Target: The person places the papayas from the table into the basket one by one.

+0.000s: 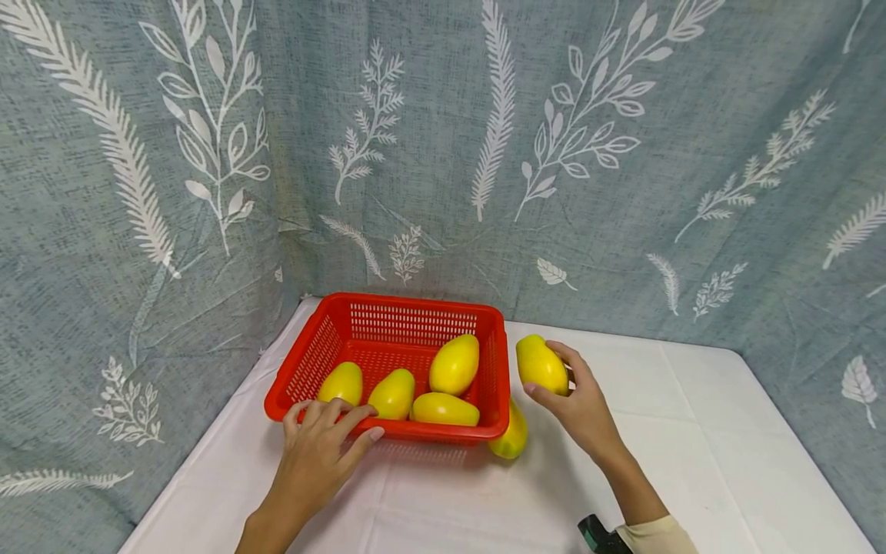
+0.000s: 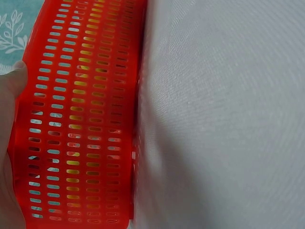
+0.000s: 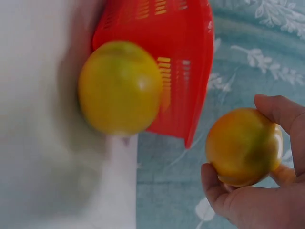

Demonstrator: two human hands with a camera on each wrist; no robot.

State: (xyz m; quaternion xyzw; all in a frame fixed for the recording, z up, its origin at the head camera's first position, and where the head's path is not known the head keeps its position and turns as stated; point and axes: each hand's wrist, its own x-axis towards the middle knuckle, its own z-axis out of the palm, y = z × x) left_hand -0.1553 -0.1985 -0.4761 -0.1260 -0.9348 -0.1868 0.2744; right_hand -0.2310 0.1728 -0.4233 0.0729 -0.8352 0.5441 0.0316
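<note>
My right hand (image 1: 584,412) holds a yellow mango (image 1: 541,366) in the air, just right of the basket. In the right wrist view the thumb and fingers (image 3: 217,188) curve round this mango (image 3: 244,145). With its fingers over the front rim and its thumb outside, my left hand (image 1: 314,454) grips the red plastic basket (image 1: 388,428). Several yellow mangoes (image 1: 453,365) lie inside the basket, most of them along its front wall. Another mango (image 1: 508,438) rests on the table by the basket's front right corner, partly hidden behind the rim in the head view.
A white cloth (image 1: 692,431) covers the table. Blue-grey curtains (image 1: 443,154) with white leaf prints hang behind the table and at both sides. A dark object (image 1: 601,532) shows beside the right sleeve (image 1: 657,536) at the bottom edge.
</note>
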